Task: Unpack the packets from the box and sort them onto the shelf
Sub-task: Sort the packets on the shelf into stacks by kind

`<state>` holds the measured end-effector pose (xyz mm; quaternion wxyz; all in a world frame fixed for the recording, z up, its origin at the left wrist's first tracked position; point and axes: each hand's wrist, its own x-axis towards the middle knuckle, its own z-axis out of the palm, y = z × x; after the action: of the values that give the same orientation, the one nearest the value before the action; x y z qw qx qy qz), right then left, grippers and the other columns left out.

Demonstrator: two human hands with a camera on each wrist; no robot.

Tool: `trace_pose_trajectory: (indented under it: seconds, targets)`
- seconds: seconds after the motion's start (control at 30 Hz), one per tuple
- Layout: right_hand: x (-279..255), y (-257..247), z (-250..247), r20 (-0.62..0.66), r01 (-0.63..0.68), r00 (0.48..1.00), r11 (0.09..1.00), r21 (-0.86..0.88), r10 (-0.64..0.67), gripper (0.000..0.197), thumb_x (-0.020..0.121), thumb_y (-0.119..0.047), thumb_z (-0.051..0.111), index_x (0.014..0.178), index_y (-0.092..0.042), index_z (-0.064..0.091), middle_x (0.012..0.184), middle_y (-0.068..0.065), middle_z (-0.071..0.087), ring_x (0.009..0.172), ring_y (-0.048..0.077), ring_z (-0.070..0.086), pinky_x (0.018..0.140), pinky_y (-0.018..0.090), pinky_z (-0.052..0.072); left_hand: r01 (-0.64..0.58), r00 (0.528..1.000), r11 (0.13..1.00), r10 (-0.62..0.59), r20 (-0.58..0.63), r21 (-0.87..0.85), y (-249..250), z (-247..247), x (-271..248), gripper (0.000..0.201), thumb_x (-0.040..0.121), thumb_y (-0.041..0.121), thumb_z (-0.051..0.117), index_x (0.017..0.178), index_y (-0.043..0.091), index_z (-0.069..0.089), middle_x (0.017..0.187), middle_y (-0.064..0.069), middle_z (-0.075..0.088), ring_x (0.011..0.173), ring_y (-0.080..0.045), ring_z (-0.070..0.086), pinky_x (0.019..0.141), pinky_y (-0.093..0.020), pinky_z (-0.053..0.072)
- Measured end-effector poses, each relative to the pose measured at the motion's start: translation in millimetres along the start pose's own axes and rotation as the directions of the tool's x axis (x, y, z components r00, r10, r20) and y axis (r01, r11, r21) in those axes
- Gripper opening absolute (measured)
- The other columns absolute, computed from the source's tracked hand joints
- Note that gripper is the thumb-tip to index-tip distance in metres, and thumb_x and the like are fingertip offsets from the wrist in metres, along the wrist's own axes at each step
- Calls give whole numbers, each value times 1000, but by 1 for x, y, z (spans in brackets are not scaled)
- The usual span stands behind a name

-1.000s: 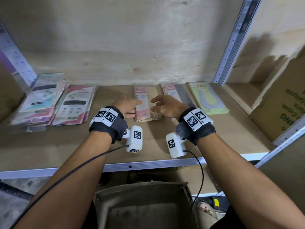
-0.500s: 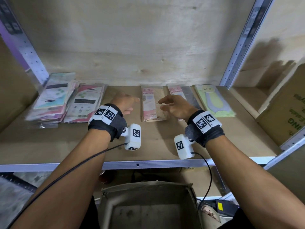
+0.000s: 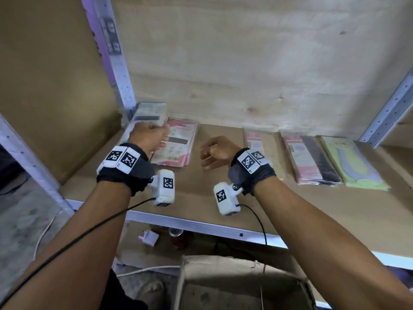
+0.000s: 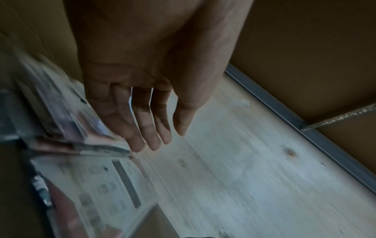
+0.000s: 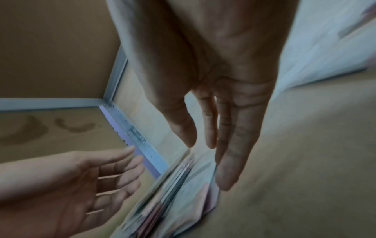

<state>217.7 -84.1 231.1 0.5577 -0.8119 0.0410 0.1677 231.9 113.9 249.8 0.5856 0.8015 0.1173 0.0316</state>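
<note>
Packets already sorted lie in groups along the shelf (image 3: 201, 193): two overlapping stacks of packets (image 3: 176, 142) at the left end by the upright post, and three further packets (image 3: 312, 159) side by side toward the right. The box (image 3: 241, 285) stands below the shelf edge with its top open; whether any packets remain inside cannot be told, as its interior is in shadow. As a judgement, the sorting is well advanced, and what is left depends on the hidden contents of the box.

Both forearms reach forward over the shelf edge. The left hand (image 3: 152, 137) hovers palm down over the left stacks, its fingers (image 4: 146, 128) straight and slightly spread, holding nothing; whether the tips touch the topmost packet cannot be told through the blur. The right hand (image 3: 214, 152) hangs over the bare shelf board between the left stacks and the right-hand packets, apart from both, its fingers (image 5: 230, 145) extended, close together and empty.
</note>
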Motion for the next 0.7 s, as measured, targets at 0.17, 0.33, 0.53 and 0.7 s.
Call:
trace_pose_trajectory:
  seconds: [0.17, 0.33, 0.53, 0.7]
  targets:
    - [46, -22, 39, -58, -38, 998, 940, -340, 19, 53, 85, -40, 73, 109, 6, 60, 107, 20, 70, 96, 38, 69, 89, 51, 56, 28, 1000, 999, -28, 11, -27, -12, -28, 6, 23, 93, 25, 67, 76, 10, 65, 73, -7, 67, 65, -20, 60, 69, -33, 56]
    - [68, -25, 50, -142, -79, 990, 785, -615, -12, 68, 58, -64, 83, 87, -11, 51, 89, 8, 68, 71, 25, 62, 60, 30, 48, 5, 1000, 999, -4, 13, -37, -16, -38, 7, 19, 94, 18, 66, 81, 4, 62, 76, -12, 68, 57, -19, 58, 44, -19, 51]
    - [75, -14, 44, -152, -113, 988, 785, -609, 24, 82, 42, -60, 89, 103, -13, 60, 95, 8, 72, 87, 28, 70, 79, 40, 57, 4, 1000, 999, -3, 17, -41, -18, -39, 5, 22, 94, 20, 66, 76, 8, 61, 75, -10, 68, 58, -20, 59, 52, -24, 55]
    - [71, -11, 32, -145, -135, 988, 801, -583, 61, 75, 56, -45, 90, 115, -8, 62, 108, 12, 72, 98, 31, 70, 90, 46, 57, 4, 1000, 1000, -3, 29, -21, -23, -38, 4, 22, 92, 24, 68, 77, 8, 64, 75, -8, 70, 69, -25, 64, 81, -45, 60]
